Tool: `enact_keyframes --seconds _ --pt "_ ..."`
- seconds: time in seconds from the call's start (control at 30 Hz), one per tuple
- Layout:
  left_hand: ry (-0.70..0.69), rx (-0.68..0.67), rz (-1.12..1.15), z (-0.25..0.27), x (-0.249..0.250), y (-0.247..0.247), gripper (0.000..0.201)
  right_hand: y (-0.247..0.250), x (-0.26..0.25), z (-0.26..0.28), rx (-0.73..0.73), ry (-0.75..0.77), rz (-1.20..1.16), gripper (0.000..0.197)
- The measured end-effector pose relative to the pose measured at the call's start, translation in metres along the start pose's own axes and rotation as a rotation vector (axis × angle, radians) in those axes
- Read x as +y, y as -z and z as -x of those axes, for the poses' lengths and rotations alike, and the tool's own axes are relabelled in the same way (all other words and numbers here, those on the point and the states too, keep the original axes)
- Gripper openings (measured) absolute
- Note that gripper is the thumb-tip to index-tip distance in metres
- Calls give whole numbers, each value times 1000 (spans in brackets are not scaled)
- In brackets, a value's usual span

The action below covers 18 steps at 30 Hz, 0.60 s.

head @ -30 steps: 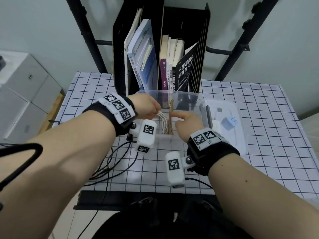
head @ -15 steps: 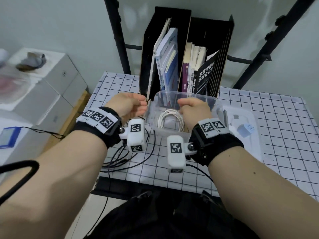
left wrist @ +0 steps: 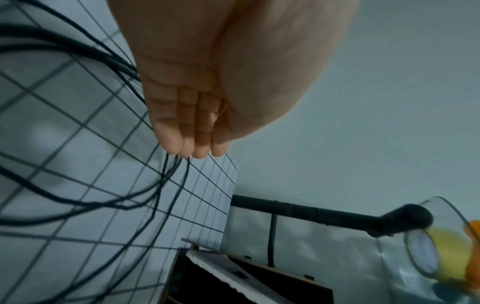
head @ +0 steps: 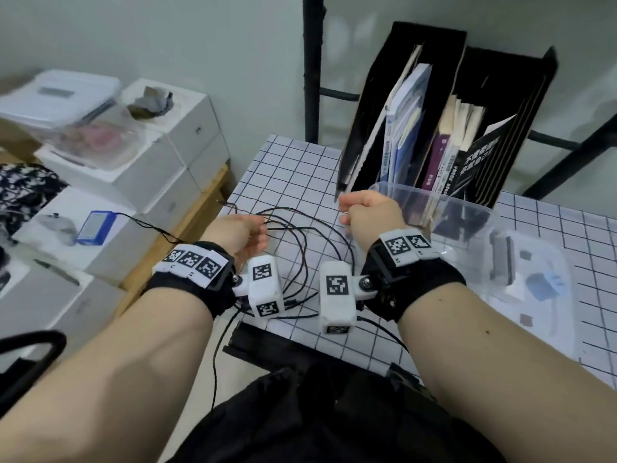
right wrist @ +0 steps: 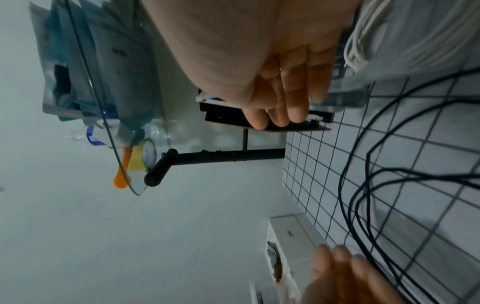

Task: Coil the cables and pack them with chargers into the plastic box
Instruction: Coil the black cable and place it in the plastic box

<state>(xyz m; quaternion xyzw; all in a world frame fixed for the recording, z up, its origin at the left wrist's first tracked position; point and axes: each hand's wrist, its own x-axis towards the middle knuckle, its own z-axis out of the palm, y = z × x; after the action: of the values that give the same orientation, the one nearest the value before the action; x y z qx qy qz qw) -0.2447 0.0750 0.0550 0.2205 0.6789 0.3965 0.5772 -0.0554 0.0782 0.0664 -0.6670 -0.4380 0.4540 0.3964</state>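
Observation:
A loose black cable [head: 300,248] lies in tangled loops on the checked table [head: 293,175], near its left edge. My left hand [head: 247,235] hovers over the cable's left side, fingers [left wrist: 192,144] straight and together, tips at the strands. My right hand [head: 364,212] is just right of the loops, beside the clear plastic box [head: 450,208], fingers [right wrist: 280,111] relaxed and empty. A coiled white cable [right wrist: 376,30] lies inside the box. A blue charger [head: 544,285] sits on the clear lid [head: 567,329] to the right.
A black file holder with books [head: 434,128] stands behind the box. White cartons [head: 150,155] and a blue device [head: 95,227] sit left of the table, below its edge. A dark block [head: 500,259] also rests on the lid.
Both hands came out of the box and moved left to the black cable. The white coil stayed in the box. The head view swung left.

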Motion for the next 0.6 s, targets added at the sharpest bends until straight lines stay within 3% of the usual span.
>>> enact_keyframes --seconds 0.33,0.6 --pt "190 185 -27 -25 -27 47 18 -55 6 -4 -130 -166 -10 40" --pt "150 202 43 -43 -28 65 18 -92 10 -11 -187 -293 22 34"
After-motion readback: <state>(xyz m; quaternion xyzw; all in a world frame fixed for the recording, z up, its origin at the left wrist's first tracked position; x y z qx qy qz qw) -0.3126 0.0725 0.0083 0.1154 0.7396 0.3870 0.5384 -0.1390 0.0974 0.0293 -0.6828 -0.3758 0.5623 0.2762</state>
